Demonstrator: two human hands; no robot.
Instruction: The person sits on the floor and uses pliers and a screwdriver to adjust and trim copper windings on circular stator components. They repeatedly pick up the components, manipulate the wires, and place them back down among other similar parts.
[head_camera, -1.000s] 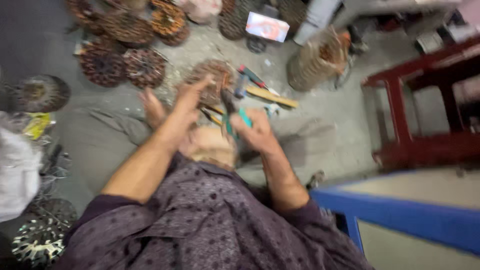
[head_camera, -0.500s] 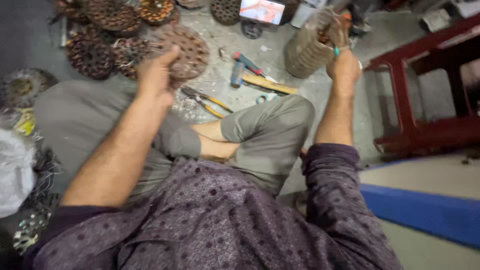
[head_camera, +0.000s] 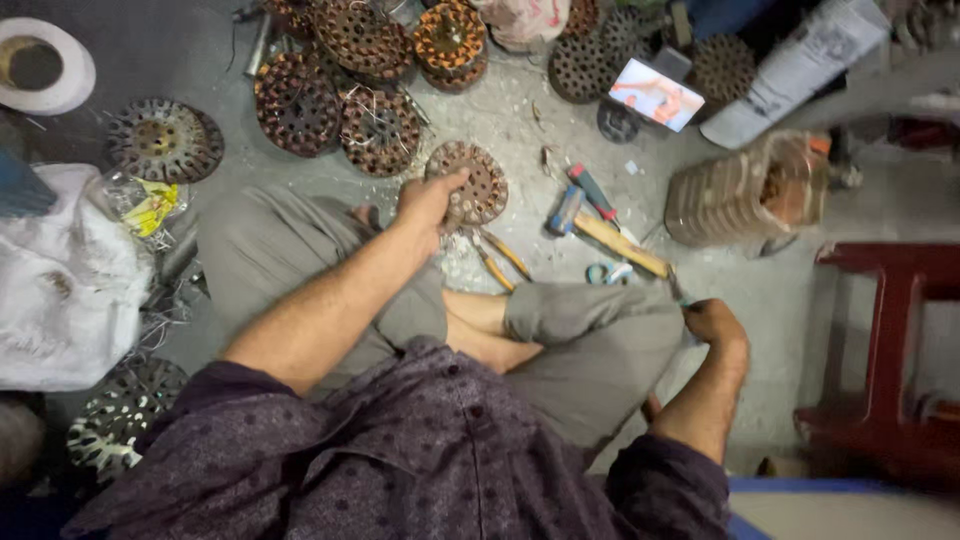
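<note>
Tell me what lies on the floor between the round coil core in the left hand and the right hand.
Head view: between the coil core and the right hand lie yellow-handled pliers, a red-and-blue screwdriver, a wooden stick and the person's bent knee.

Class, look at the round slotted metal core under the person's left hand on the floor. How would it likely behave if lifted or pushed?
The round metal core looks like solid stacked metal, so it is probably heavy for its size and rigid. Lying flat on the floor, it should slide rather than roll. The left hand grips its rim; the slots likely give good purchase, though edges may be sharp.
</note>
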